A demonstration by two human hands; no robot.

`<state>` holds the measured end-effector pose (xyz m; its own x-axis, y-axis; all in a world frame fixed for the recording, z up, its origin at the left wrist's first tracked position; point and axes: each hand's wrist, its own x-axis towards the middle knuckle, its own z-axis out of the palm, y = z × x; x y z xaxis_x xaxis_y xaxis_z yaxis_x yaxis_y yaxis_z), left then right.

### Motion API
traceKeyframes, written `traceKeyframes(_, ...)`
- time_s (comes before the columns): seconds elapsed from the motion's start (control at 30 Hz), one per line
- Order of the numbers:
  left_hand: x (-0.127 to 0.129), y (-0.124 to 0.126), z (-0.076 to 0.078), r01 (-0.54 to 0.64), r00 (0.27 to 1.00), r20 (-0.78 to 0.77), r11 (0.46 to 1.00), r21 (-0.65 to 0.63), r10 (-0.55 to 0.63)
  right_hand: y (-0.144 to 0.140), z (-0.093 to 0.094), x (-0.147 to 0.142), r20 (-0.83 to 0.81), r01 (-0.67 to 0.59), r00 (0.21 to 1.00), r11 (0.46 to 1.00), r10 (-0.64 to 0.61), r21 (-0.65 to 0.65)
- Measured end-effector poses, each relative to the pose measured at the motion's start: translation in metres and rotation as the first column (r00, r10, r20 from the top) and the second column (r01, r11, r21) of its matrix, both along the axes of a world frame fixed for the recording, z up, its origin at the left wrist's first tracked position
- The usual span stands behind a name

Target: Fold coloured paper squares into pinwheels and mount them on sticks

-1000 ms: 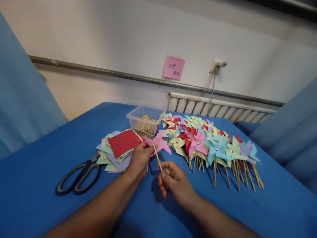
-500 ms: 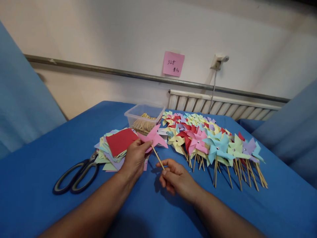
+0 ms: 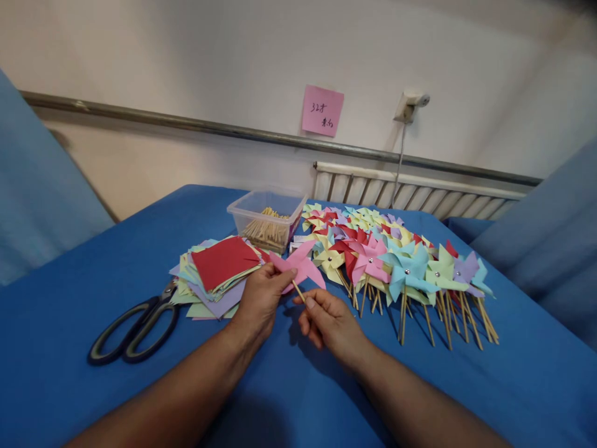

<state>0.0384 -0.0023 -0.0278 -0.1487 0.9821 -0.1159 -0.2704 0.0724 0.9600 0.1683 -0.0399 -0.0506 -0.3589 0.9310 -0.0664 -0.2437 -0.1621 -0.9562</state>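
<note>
A pink paper pinwheel (image 3: 305, 264) is pinched between the thumb and fingers of my left hand (image 3: 261, 295). Its thin wooden stick (image 3: 298, 290) slants down from the paper toward my right hand (image 3: 329, 320), whose thumb and forefinger close on the stick's lower end. Just left of my left hand lies a pile of coloured paper sheets with a red sheet (image 3: 224, 262) on top. To the right of my right hand, finished-looking pinwheels stand or lean in a crowd, a pink one (image 3: 370, 260) and a light blue one (image 3: 408, 272) at the front.
Dark-handled scissors (image 3: 140, 326) lie left of the paper pile. A clear plastic box (image 3: 240, 219) of short sticks (image 3: 268, 227) stands behind it. The blue-covered table (image 3: 116, 267) backs onto a wall with a rail (image 3: 224, 129) and a radiator (image 3: 364, 190).
My right hand's grip has come closer to the pinwheel's paper, leaving less stick showing between my hands. The whole view has shifted slightly.
</note>
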Motion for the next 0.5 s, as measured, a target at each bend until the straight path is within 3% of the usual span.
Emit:
traceKeyframes(0.17, -0.0018, 0.0013, 0.0000, -0.011, 0.999, -0.031, 1.000, 0.001, 0.011, -0.0018, -0.0010, -0.0017, -0.035, 0.020, 0.999, 1.000, -0.020, -0.025)
traceKeyframes(0.5, 0.0033, -0.0061, 0.0030, 0.047, 0.998, -0.045, 0.998, -0.033, -0.048, 0.0016, 0.0038, -0.0065, -0.245, 0.087, 0.959, 0.973, -0.141, -0.216)
